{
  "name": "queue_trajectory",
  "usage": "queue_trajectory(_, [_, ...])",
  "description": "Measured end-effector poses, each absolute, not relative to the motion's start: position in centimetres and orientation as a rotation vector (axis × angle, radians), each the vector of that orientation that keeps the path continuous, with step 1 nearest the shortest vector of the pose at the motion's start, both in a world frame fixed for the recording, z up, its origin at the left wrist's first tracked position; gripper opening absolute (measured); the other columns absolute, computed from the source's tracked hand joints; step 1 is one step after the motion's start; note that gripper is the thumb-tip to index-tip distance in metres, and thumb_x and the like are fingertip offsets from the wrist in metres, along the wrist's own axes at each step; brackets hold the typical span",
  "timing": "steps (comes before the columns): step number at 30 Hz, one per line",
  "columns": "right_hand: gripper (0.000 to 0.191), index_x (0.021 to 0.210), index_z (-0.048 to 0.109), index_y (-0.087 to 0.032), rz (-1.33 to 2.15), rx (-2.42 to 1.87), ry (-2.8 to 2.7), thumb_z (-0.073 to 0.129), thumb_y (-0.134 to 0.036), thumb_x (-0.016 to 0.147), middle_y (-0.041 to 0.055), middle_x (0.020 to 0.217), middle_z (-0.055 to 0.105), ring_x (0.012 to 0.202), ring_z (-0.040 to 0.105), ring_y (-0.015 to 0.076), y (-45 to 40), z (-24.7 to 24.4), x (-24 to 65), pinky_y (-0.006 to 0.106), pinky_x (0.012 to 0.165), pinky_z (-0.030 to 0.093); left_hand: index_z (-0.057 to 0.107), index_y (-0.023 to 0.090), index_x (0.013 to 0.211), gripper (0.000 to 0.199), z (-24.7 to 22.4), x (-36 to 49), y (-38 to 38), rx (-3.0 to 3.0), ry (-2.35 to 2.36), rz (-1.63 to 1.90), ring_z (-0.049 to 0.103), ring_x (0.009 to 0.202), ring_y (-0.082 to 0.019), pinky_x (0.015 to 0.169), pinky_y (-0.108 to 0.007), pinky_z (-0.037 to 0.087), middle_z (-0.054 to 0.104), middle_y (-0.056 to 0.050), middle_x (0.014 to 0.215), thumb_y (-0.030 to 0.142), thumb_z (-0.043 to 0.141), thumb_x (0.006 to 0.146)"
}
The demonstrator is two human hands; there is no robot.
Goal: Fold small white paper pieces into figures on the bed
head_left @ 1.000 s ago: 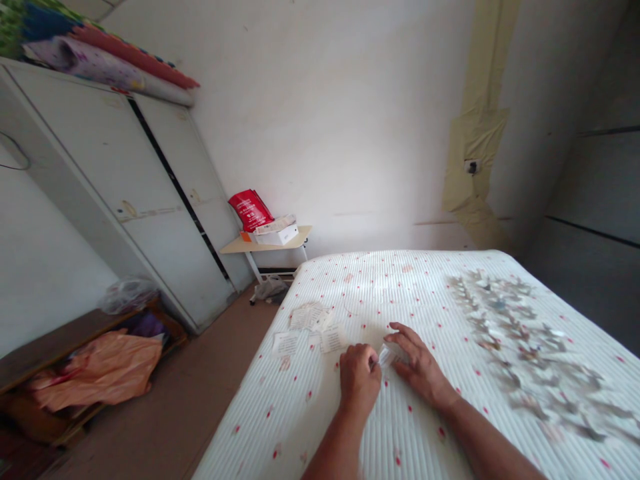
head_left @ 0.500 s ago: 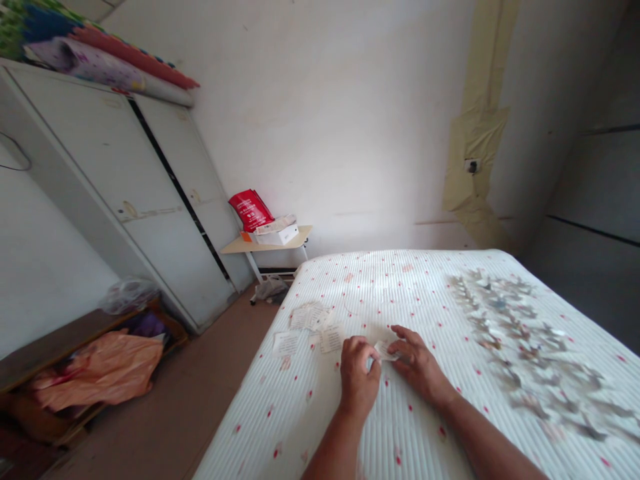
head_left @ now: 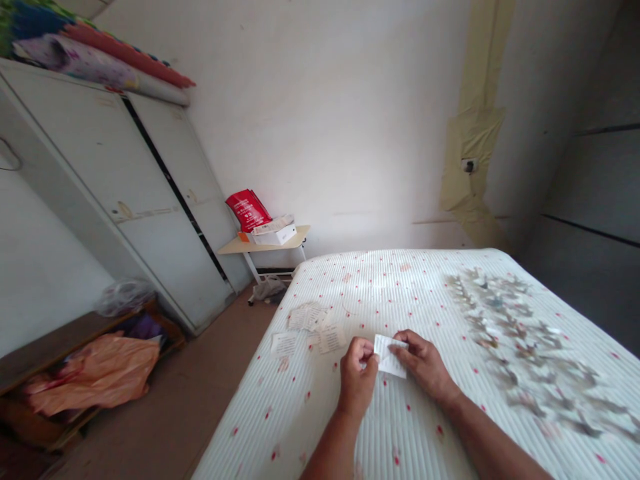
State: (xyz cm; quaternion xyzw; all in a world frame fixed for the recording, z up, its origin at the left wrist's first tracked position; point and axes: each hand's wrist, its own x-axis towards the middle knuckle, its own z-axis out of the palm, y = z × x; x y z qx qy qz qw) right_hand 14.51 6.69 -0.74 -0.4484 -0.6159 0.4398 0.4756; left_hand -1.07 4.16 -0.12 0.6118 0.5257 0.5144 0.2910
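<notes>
Okay, paper slip (head_left: 389,360) sits over the bedspread (head_left: 285,427), left hand (head_left: 357,372) fingertips pinching its left edge, right hand (head_left: 425,365) its upper right side, so light, even tension should avoid wrinkles.

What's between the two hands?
Head view: a white paper, pinched by the left hand on one side and the right hand on the other.

Light is soft, rather dim; 2 brightest areas: white plaster wall (head_left: 350,167), ctr., and white ribbed bedcover with red spots (head_left: 380,273), far part. Dark grey panelled surface (head_left: 590,180), R., lies in shadow. Small grey pieces (head_left: 530,352) look blurry, small white paper sheet (head_left: 390,359) soft. Pic. edges are stretched.
</notes>
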Motion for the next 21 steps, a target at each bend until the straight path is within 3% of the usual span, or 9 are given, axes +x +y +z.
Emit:
queue_trajectory(4, [0.028,0.076,0.055,-0.018,1.005,-1.188,-1.477,0.053,-0.046,0.075,-0.0036,0.058,0.051,0.05,0.046,0.0101,7.0,-1.2,14.5,0.021,0.045,0.035,0.054,0.016,0.078,0.008,-0.3,-1.1,4.2,1.63,1.382,1.338,0.056,0.07,-0.011,0.066,-0.02,0.043,0.06,0.001,0.073,0.015,0.048,0.074])
queue_trajectory(10, [0.022,0.089,0.058,-0.02,0.638,-1.368,-1.754,0.048,-0.035,0.077,-0.0025,0.059,0.056,0.054,0.051,0.0132,7.1,-1.2,15.1,0.024,0.054,0.04,0.065,0.018,0.077,0.025,-1.4,-1.3,4.6,1.901,1.463,1.203,0.057,0.078,-0.014,0.076,-0.026,0.044,0.065,-0.001,0.078,0.004,0.046,0.07])
queue_trajectory(16, [0.025,0.094,0.059,-0.021,0.526,-1.419,-1.835,0.044,-0.026,0.075,0.0022,0.078,0.065,0.068,0.059,0.017,7.4,-1.4,15.3,0.028,0.064,0.046,0.067,0.021,0.088,0.047,-2.2,-1.5,4.7,2.143,1.483,1.043,0.054,0.083,-0.015,0.078,-0.029,0.044,0.064,-0.002,0.082,-0.008,0.042,0.061])
queue_trajectory(21, [0.031,0.096,0.059,-0.019,0.533,-1.31,-1.813,0.042,-0.018,0.071,0.0065,0.095,0.061,0.069,0.058,0.0154,7.7,-1.7,15.8,0.03,0.069,0.048,0.066,0.021,0.091,0.046,-2.4,-1.6,4.9,2.151,1.476,1.051,0.053,0.085,-0.015,0.08,-0.029,0.044,0.063,-0.003,0.085,-0.008,0.043,0.064])
